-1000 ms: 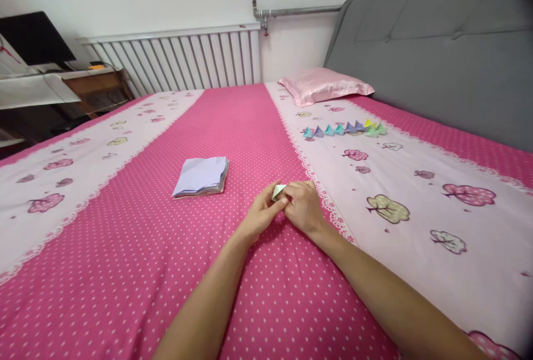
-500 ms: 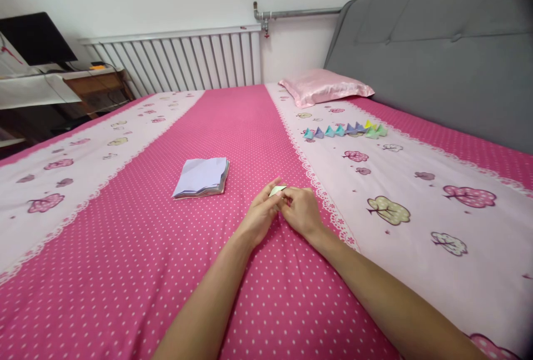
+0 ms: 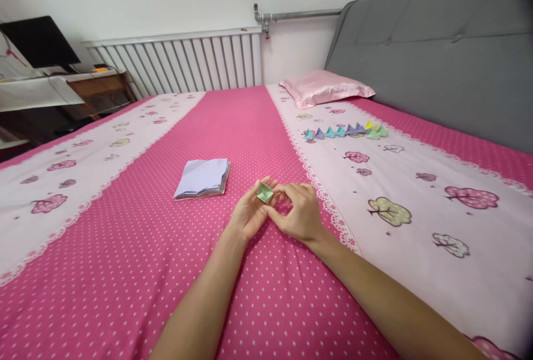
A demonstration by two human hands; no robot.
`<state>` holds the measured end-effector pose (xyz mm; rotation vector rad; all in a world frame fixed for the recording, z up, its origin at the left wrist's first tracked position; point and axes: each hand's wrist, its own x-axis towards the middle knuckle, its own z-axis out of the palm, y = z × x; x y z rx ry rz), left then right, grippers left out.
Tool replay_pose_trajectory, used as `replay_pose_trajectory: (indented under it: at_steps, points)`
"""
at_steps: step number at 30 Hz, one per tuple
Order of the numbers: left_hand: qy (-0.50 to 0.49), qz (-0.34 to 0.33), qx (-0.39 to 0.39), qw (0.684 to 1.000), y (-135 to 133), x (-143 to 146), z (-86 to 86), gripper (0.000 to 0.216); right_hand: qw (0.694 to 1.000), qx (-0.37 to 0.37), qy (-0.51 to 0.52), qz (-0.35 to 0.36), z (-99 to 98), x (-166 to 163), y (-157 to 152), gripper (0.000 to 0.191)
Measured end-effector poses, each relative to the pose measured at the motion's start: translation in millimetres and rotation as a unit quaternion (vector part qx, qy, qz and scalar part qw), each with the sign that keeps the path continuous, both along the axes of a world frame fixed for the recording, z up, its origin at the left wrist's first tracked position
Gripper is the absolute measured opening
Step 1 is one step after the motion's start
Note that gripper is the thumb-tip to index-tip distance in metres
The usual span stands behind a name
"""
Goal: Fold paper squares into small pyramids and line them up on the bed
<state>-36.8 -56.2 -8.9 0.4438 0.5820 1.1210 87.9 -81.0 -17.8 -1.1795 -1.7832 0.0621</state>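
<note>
A small green folded paper piece [image 3: 265, 192] is pinched between my left hand [image 3: 247, 214] and my right hand [image 3: 296, 213], just above the pink dotted bedspread [image 3: 137, 271]. Both hands have their fingers closed around it, fingertips meeting at the paper. A stack of pale purple paper squares [image 3: 202, 178] lies on the bed to the left of my hands. Farther off on the right, a row of several folded paper pieces [image 3: 345, 130] in blue, purple, green and yellow stands on the pale strip of the sheet.
A pink satin pillow [image 3: 325, 86] rests against the grey padded headboard [image 3: 437, 54] at the right. A white radiator [image 3: 179, 63] runs along the far wall. A desk with a dark monitor [image 3: 39, 43] stands at the far left.
My hands have turned the paper piece up so its green inside now faces me; before, it showed a pale edge. The hands stayed in about the same place.
</note>
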Motion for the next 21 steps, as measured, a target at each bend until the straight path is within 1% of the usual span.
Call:
replay_pose_trajectory:
  at_steps: [2,7,11,15,19,21]
  points:
    - [-0.018,-0.009,0.007,1.000,0.7,-2.0,0.2,0.025,1.000,0.010,0.004,0.004,-1.0,-0.2,0.2,0.028]
    - [-0.044,-0.027,0.020,0.998,-0.3,-2.3,1.7,0.032,1.000,0.021,-0.005,0.012,-4.3,-0.3,2.7,0.022]
    - [-0.037,-0.030,0.021,0.999,-2.7,-0.8,4.8,0.037,0.999,0.029,-0.011,0.017,-6.3,0.2,4.4,0.014]
    - [-0.035,-0.034,0.037,0.998,-3.2,0.0,4.8,0.040,1.000,0.018,-0.009,0.024,-7.1,0.6,4.7,0.005]
    - [-0.020,-0.043,0.051,0.998,-3.1,0.2,4.9,0.040,1.000,0.008,-0.007,0.023,-6.7,-0.1,4.9,0.006]
    - [-0.003,-0.037,0.053,0.998,-2.8,0.6,5.1,0.038,1.000,0.006,-0.004,0.023,-6.2,-0.6,5.2,0.006]
